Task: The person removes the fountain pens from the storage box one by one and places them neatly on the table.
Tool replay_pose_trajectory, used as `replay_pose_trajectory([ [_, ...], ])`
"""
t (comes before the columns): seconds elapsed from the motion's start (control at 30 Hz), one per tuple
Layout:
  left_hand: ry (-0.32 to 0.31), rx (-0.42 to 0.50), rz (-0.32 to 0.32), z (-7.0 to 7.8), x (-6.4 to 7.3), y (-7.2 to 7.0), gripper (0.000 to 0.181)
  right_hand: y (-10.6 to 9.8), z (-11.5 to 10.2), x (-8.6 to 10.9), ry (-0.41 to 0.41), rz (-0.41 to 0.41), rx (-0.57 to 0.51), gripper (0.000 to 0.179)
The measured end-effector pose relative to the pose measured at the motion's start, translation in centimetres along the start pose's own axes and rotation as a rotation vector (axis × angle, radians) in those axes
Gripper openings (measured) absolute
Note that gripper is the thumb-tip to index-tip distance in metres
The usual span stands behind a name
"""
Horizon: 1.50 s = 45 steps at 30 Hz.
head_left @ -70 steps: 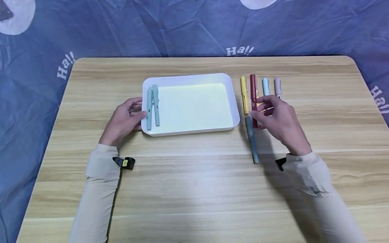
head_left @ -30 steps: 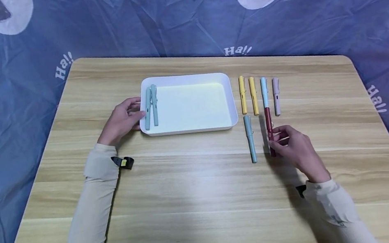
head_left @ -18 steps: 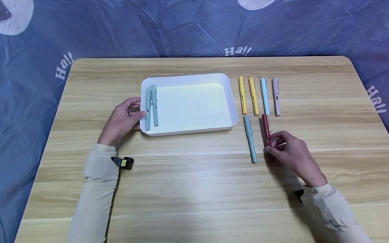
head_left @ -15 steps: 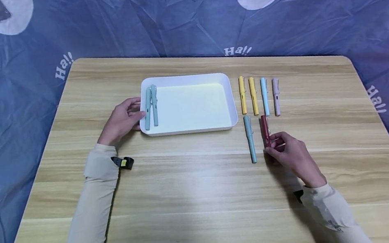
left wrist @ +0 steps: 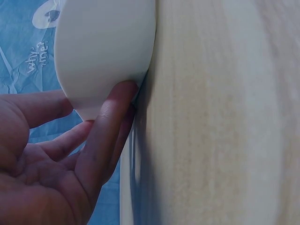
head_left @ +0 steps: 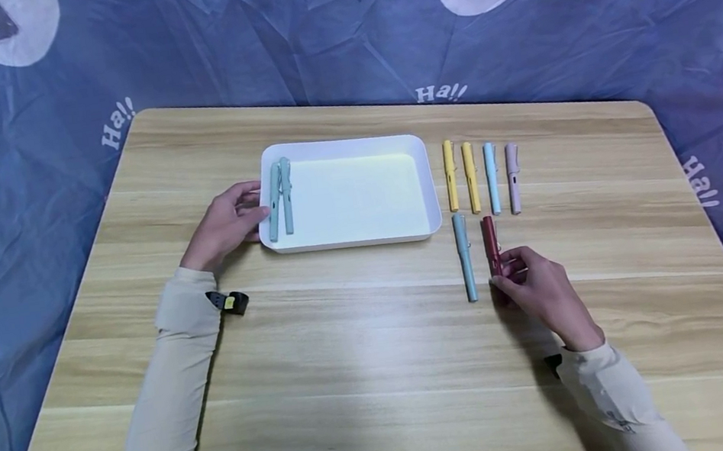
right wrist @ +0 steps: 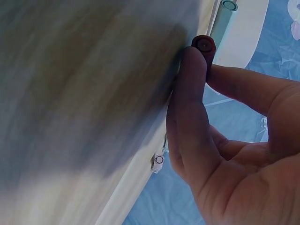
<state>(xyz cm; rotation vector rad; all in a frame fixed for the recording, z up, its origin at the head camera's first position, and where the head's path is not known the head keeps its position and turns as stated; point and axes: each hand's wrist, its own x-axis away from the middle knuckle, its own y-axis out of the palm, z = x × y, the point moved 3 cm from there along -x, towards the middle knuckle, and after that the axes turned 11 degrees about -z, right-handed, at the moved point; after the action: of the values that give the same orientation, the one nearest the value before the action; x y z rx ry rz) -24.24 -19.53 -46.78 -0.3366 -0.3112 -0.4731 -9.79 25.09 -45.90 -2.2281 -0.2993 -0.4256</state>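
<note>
With thumb and fingers my right hand (head_left: 541, 293) pinches the lower part of a dark red pen (head_left: 491, 244), close over the table; the right wrist view shows the round end of the red pen (right wrist: 204, 44) between the fingertips. A blue-green pen (head_left: 465, 257) lies just left of it. My left hand (head_left: 225, 225) grips the left end of a white tray (head_left: 361, 202), thumb at the rim. Left wrist view: fingers (left wrist: 110, 117) curve against the outer wall of the tray (left wrist: 105, 51). Two pale teal pens (head_left: 275, 203) lie inside along its left side.
Behind the right hand two yellow pens (head_left: 451, 176), a light blue pen (head_left: 492, 178) and a lilac pen (head_left: 513, 177) lie side by side, right of the tray. The wooden table (head_left: 355, 380) ends at the back against a blue printed cloth (head_left: 278, 29).
My right hand has brought the red pen from over the yellow pens toward the front, past the light blue pen, then slightly left beside the blue-green pen. My left hand stays at the tray.
</note>
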Motion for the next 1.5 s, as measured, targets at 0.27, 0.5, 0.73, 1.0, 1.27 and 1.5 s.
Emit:
replay_pose_trajectory([
  [0.27, 0.002, -0.007, -0.001, -0.1, 0.0, 0.0, 0.06, 0.1, 0.0, 0.0, -0.022, 0.011, 0.027, 0.032],
  [0.5, -0.002, -0.001, 0.002, -0.2, 0.0, 0.0, 0.06, 0.1, 0.0, 0.0, -0.034, 0.028, 0.035, 0.031],
  [0.73, 0.002, 0.012, 0.001, -0.1, 0.0, 0.0, 0.06, 0.1, 0.0, 0.1, -0.042, 0.035, 0.027, 0.031],
  [1.0, -0.001, 0.01, 0.0, -0.1, -0.1, 0.0, 0.059, 0.1, 0.0, 0.0, -0.052, 0.036, 0.044, 0.032],
  [1.27, -0.003, 0.005, 0.001, -0.1, -0.1, 0.0, 0.059, -0.6, 0.0, 0.1, -0.074, 0.043, 0.075, 0.035],
  [1.5, -0.002, -0.002, 0.001, 0.0, -0.1, -0.1, 0.06, -2.0, 0.0, 0.2, -0.18, 0.073, 0.104, 0.043],
])
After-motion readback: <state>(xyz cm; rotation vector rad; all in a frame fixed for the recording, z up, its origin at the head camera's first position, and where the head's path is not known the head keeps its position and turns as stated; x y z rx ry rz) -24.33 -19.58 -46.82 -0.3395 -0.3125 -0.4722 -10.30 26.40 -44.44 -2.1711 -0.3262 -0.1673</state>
